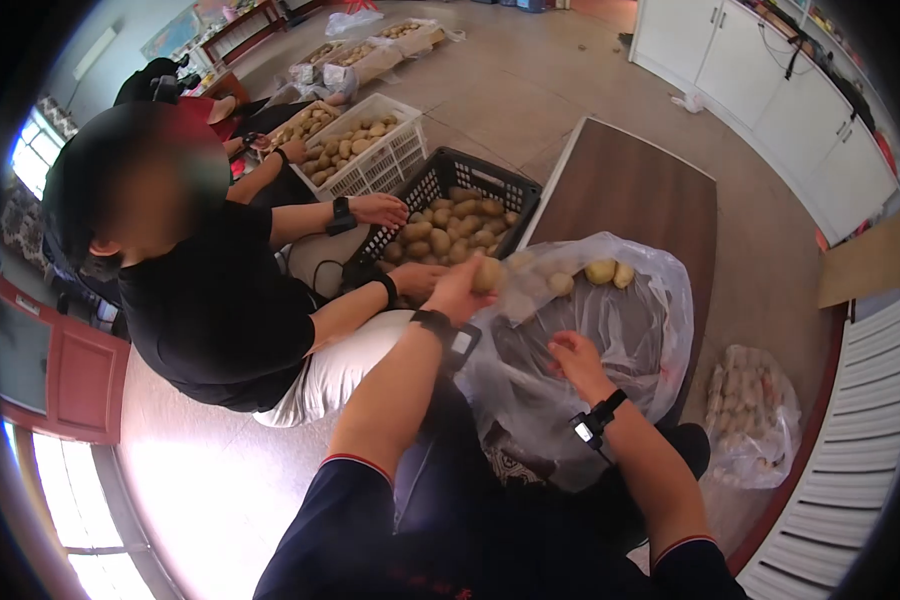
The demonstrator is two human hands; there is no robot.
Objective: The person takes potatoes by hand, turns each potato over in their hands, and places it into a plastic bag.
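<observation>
A potato (487, 276) is gripped in my left hand (454, 291), above the near left rim of a clear plastic bag (660, 345). The bag lies wide open on a low brown table (635, 185). Several potatoes (600, 271) rest along the bag's far side, some seen through its film. Over the bag's opening hovers my right hand (577, 362), its fingers loosely bent and apart, with nothing seen in them. Left of the bag stands a black crate (485, 172) of potatoes (450, 232).
On my left sits a co-worker in black (220, 300), both hands at the black crate. A white crate (380, 165) of potatoes stands behind it, with more filled containers (365, 60) farther back. A filled plastic bag (755, 415) lies on the floor at right. White cabinets (760, 85) line the wall.
</observation>
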